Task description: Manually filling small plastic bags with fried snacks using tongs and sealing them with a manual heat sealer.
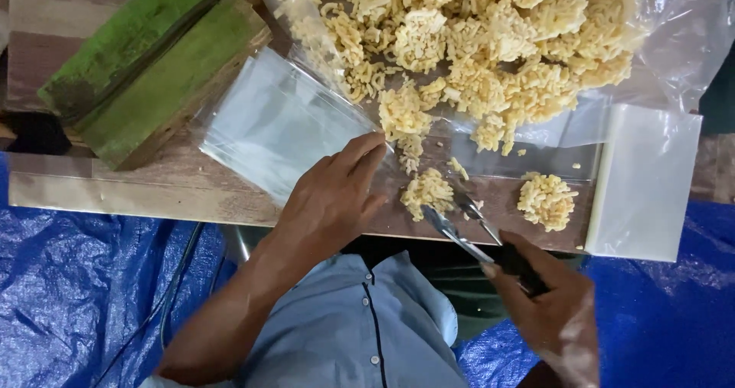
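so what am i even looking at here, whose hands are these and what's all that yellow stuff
This is one picture from a camera worn on a person's head, looking down at their own two bare hands over a wooden board. The left hand rests its fingertips on a small clear plastic bag. The right hand holds metal tongs, their tips around a clump of pale yellow crispy noodle snack. A big heap of the same snack lies on a clear plastic sheet at the top. Another clump sits alone beside a stack of empty clear bags. A green-painted wooden block lies at the left, and blue tarpaulin covers the floor.
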